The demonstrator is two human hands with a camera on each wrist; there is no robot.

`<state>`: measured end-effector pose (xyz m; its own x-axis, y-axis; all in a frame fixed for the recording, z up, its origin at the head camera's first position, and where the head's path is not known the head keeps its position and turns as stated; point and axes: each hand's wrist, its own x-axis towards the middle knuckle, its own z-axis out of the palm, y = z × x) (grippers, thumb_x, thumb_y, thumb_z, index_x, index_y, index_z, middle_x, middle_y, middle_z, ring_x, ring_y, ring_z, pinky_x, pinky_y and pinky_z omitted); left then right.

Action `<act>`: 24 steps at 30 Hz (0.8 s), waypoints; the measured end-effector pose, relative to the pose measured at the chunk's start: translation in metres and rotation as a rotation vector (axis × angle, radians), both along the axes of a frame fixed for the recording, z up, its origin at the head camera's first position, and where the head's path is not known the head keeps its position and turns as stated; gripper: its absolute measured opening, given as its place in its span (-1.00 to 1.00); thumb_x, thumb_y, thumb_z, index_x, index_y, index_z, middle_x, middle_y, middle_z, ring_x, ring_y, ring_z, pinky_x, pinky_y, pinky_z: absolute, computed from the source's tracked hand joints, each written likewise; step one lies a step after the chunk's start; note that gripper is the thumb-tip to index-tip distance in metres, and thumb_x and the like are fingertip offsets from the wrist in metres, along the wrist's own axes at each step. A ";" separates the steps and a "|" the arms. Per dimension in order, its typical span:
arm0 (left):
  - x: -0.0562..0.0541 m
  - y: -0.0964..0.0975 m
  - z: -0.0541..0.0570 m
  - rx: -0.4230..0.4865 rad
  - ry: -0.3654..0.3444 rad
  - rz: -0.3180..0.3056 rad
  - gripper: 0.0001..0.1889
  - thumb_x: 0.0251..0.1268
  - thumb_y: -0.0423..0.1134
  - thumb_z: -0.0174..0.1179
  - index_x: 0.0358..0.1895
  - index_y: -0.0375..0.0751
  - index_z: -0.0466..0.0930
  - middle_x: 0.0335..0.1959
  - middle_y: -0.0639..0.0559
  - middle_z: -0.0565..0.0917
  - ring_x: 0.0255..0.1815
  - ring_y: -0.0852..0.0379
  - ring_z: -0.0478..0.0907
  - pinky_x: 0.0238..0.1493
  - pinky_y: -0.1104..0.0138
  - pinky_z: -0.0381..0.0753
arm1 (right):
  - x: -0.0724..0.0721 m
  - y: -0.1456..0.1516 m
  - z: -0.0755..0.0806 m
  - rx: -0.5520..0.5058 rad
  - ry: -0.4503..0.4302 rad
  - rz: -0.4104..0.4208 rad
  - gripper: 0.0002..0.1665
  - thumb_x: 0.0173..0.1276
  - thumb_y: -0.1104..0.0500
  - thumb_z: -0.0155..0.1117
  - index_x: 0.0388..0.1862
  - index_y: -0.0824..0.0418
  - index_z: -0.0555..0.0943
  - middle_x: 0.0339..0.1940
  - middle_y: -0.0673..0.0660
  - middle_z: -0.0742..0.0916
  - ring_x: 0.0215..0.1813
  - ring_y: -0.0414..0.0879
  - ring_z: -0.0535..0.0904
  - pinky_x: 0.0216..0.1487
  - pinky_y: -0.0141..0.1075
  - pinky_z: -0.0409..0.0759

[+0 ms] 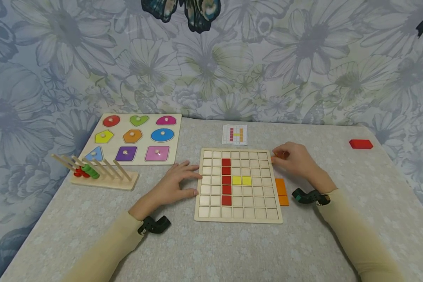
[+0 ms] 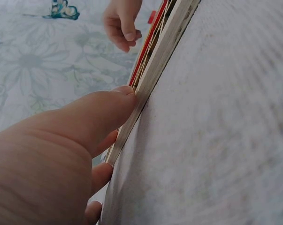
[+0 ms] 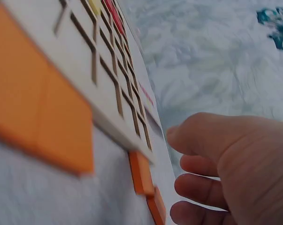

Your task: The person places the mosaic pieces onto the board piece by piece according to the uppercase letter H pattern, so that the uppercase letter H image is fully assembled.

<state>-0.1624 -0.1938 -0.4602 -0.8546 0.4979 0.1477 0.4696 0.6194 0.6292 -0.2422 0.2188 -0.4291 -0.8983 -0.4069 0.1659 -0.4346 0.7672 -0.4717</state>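
Note:
A wooden grid board (image 1: 239, 217) lies before me, with a column of several red squares (image 1: 226, 180) and two yellow squares (image 1: 241, 180) in its cells. Thumb and fingers of my left hand (image 1: 174, 184) touch the board's left edge, spread rather than wrapped round it. Near the upper right corner is my right hand (image 1: 296, 161), its fingers loosely bent. In the right wrist view, no piece shows between its thumb and fingers. Orange tiles (image 3: 42, 98) lie along the board's right side; smaller-looking orange tiles (image 3: 141, 173) sit at the corner beside the right fingers.
A small pattern card (image 1: 234, 135) lies behind the board. To the left are a knobbed shape puzzle (image 1: 178, 137) and a wooden peg stand (image 1: 105, 183) with red and green beads. A red block (image 1: 361, 144) lies at far right. A patterned wall backs the table.

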 end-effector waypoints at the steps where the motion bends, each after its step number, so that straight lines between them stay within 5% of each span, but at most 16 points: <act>1: 0.000 0.000 0.000 0.001 -0.002 0.000 -0.55 0.17 -0.16 0.48 0.15 -0.12 0.70 0.45 -0.25 0.50 0.60 -0.43 0.15 0.55 -0.39 -0.06 | -0.003 0.005 -0.001 -0.004 -0.002 -0.022 -0.68 0.33 0.22 0.41 0.00 0.37 0.74 -0.18 0.30 0.79 -0.20 0.10 0.66 -0.13 -0.07 0.63; 8: 0.000 0.000 0.000 0.000 -0.001 0.007 -0.55 0.17 -0.16 0.48 0.15 -0.12 0.70 0.44 -0.24 0.51 0.60 -0.42 0.16 0.55 -0.40 -0.06 | -0.013 0.025 -0.003 -0.005 -0.044 -0.088 -0.63 0.34 0.23 0.36 0.08 0.39 0.71 -0.12 0.38 0.77 -0.15 0.18 0.67 -0.09 0.00 0.64; 24: -0.001 0.001 -0.001 0.003 0.001 0.001 -0.56 0.18 -0.16 0.47 0.14 -0.12 0.70 0.43 -0.23 0.51 0.60 -0.42 0.16 0.54 -0.41 -0.06 | -0.019 0.034 -0.016 0.041 -0.068 0.006 -0.57 0.35 0.32 0.24 0.20 0.33 0.66 -0.06 0.35 0.58 -0.30 0.00 0.41 -0.26 -0.21 0.41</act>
